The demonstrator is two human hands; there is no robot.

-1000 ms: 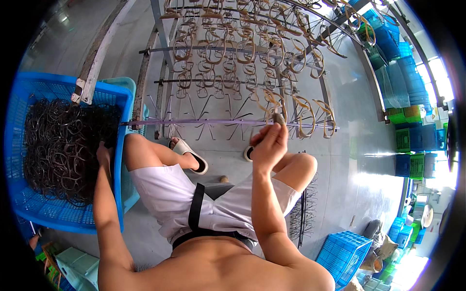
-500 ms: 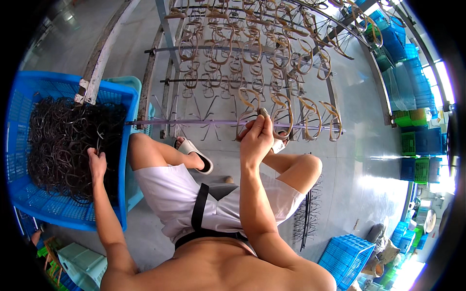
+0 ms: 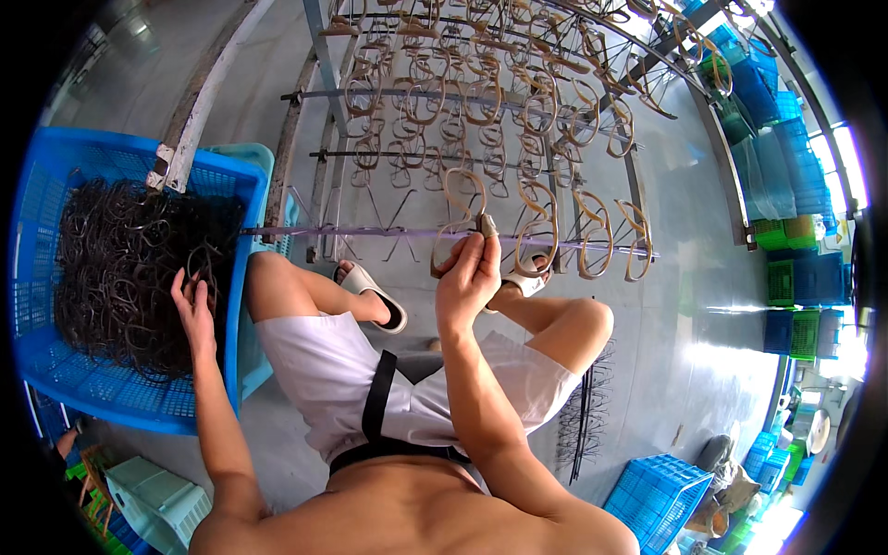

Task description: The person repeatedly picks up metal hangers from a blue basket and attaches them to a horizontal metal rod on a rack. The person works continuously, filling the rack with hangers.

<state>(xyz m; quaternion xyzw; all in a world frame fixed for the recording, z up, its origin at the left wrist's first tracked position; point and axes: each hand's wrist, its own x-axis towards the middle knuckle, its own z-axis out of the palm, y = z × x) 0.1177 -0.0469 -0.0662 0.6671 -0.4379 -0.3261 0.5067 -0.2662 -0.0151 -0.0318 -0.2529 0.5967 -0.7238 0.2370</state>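
Note:
My right hand (image 3: 468, 282) pinches a brown eyeglass frame (image 3: 465, 190) around its bridge, up against the purple rod (image 3: 319, 231) with wire prongs. To the right of it, several similar brown frames (image 3: 537, 231) hang along the same rod. Bare prongs (image 3: 398, 242) stick out of the rod's left part. My left hand (image 3: 196, 314) is over the blue crate (image 3: 139, 413), fingers apart, at the edge of a tangled heap of dark eyeglass frames (image 3: 120, 277). Nothing is clearly gripped in it.
Beyond the rod, a metal rack (image 3: 328, 92) bears several rows of hanging frames. An angled white bar (image 3: 190, 129) reaches over the crate. Several dark prong rods (image 3: 583, 416) lie on the floor at the right, near another blue crate (image 3: 659, 499). More crates (image 3: 803, 282) stand far right.
My right hand has shifted slightly left and down along the rod, still pinching the frame. My left hand has moved a little right within the crate, and its fingers have spread.

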